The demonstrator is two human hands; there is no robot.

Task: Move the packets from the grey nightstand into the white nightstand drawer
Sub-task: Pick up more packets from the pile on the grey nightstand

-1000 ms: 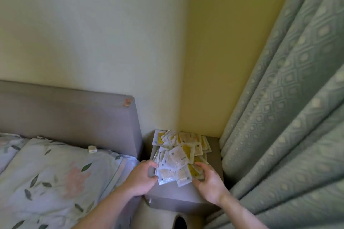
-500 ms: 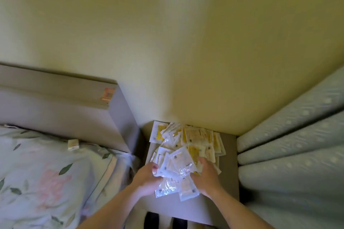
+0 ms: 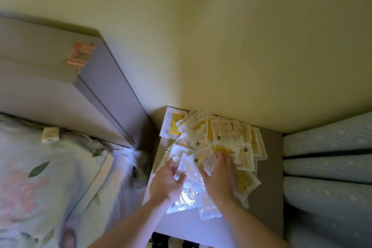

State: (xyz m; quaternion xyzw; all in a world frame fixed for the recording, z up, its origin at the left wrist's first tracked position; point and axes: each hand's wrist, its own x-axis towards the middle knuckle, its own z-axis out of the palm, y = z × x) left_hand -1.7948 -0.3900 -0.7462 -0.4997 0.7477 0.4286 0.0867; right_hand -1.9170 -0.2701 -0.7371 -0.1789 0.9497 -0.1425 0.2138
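We observed a grey padded headboard [image 3: 60,86] standing against the pale yellow wall [image 3: 201,36], at the left of the view. A small orange label [image 3: 78,54] was fixed to its top edge near the corner. Below it lay floral bedding [image 3: 40,177] printed with pink blooms and green leaves, and a small cream tag [image 3: 50,135] rested on that bedding just beside the headboard. A pale blue patterned curtain [image 3: 330,167] hung in folds at the right.

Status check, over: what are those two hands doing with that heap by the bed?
Left hand gripping packets. Right hand flat on the pile. All on grey nightstand. Nothing blocking.
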